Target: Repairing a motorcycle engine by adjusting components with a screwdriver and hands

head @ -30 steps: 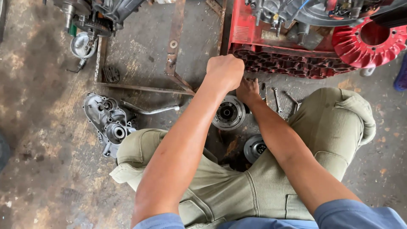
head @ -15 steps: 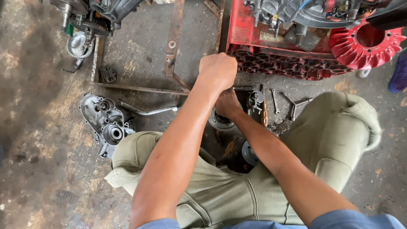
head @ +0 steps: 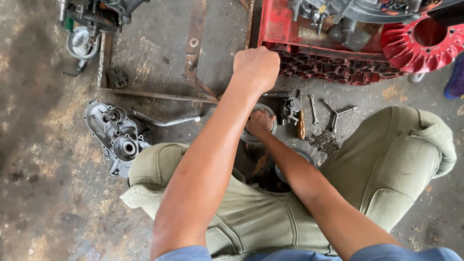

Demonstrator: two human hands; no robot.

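Observation:
My left hand is a closed fist held above the floor, in front of the red engine block. Whether anything is inside the fist is hidden. Below it, my right hand grips a round grey metal part that lies on the concrete between my knees. A second round metal part lies just right of my right forearm. I am squatting, in olive trousers.
A grey gearbox cover and a bent metal lever lie to the left. Spanners and a wooden-handled tool lie right of my hands. A rusty steel frame and engine parts are farther off.
My right hand has slid left from beside the round metal part and now sits on top of it. The left fist has stayed almost where it was.

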